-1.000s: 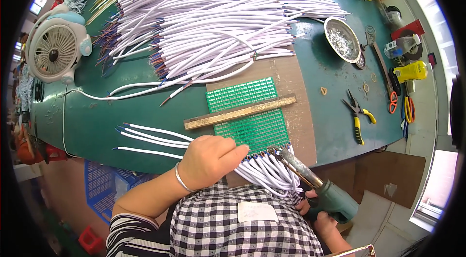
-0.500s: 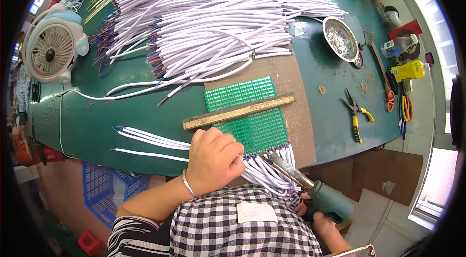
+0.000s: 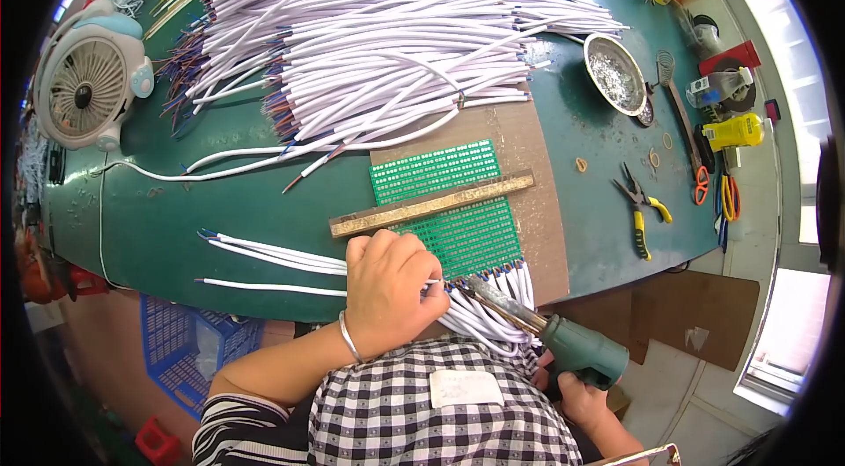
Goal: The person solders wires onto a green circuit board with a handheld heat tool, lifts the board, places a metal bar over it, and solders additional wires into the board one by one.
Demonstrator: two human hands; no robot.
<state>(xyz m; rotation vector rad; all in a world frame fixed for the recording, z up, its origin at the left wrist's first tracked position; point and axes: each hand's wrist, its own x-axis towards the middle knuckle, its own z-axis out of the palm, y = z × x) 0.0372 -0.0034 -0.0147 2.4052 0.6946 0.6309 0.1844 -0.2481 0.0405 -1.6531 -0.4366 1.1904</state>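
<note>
My left hand (image 3: 390,288) is closed over a white cable at the near edge of the green circuit board panel (image 3: 444,202), with several white cables (image 3: 273,255) trailing to its left. My right hand (image 3: 583,400) grips the green handle of a soldering iron (image 3: 546,330), whose tip points at the cable ends (image 3: 506,277) lined up along the panel's near edge. A wooden strip (image 3: 431,205) lies across the panel, which rests on a brown board (image 3: 532,202).
A large heap of white cables (image 3: 378,44) covers the far side of the green table (image 3: 220,202). A white fan (image 3: 88,83) stands at the left. At right lie a metal bowl (image 3: 614,73), pliers (image 3: 641,206), scissors and yellow tools. A blue crate (image 3: 189,347) sits below.
My left hand has slid toward the right along the cables and closer to the panel's edge. The soldering iron tip has moved up to the cable ends.
</note>
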